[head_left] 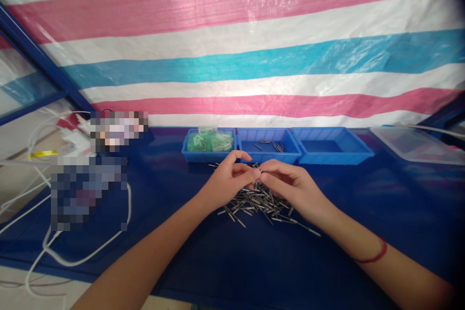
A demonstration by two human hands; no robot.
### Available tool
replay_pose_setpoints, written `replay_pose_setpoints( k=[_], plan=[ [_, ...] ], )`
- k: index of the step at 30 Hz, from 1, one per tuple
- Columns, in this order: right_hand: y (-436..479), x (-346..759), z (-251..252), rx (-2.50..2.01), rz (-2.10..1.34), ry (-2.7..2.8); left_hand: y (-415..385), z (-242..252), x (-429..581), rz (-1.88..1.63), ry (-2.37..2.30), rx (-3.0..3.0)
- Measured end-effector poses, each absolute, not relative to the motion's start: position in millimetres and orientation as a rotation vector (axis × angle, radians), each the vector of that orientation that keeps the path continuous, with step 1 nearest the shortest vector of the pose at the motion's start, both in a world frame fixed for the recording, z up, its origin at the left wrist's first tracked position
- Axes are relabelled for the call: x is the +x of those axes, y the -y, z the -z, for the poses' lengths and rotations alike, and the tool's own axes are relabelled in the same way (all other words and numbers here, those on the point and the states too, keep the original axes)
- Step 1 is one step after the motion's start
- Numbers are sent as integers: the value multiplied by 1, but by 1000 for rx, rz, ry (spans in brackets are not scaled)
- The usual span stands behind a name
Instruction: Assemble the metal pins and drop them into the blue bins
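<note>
A loose pile of thin metal pins (267,202) lies on the dark blue table. Above it my left hand (232,178) and my right hand (290,181) meet, thumbs and fingertips pressed together around something small that I cannot make out. Behind my hands stand three blue trays in a row. The left tray (210,157) holds green plastic packets (209,141). A few pins (278,147) lie in the middle tray (271,157), and the right tray (332,155) shows a bare bottom.
A clear plastic lid (414,144) lies at the right back. White cables (87,259) loop over the table's left side near a blurred dark object (87,193). A striped sheet (232,68) hangs behind, beside a blue frame post (47,55).
</note>
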State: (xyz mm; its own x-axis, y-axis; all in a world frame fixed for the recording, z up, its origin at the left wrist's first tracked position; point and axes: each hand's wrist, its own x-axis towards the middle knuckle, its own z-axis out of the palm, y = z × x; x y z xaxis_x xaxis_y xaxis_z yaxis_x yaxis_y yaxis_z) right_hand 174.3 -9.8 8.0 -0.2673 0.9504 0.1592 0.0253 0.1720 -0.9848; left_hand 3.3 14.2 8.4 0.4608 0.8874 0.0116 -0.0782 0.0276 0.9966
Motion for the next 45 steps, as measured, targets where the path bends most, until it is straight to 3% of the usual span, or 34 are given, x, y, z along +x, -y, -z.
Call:
replay_pose_setpoints(
  k=[10,40,45],
  plan=[
    [9,178,-6,-997,-1150,1427,-10,-16,2,-703,-812,1530],
    [9,181,-3,-1132,-877,1674,-12,-15,-4,-901,-1045,1828],
    [-5,183,-3,-1247,-934,1360,-14,-17,-4,-934,-1140,1862]
  ],
)
